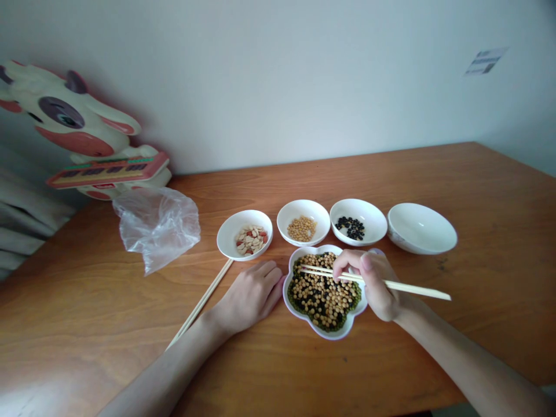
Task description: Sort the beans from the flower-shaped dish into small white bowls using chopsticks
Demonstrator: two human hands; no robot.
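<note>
A flower-shaped white dish (304,313) of mixed yellow, green and black beans sits in front of me. My right hand (374,285) is closed on a pair of chopsticks (408,286), whose tips lie over the beans at the dish's left side. My left hand (251,295) rests palm down on the table against the dish's left rim, fingers together and flat, holding nothing. Behind the dish stand a small bowl of peanuts (244,233), one of yellow beans (303,221) and one of black beans (358,220).
An empty white bowl (421,227) stands at the right end of the row. A second pair of chopsticks (200,303) lies left of my left wrist. A crumpled clear plastic bag (157,225) and a cartoon cow toy (82,139) sit at the back left by the wall.
</note>
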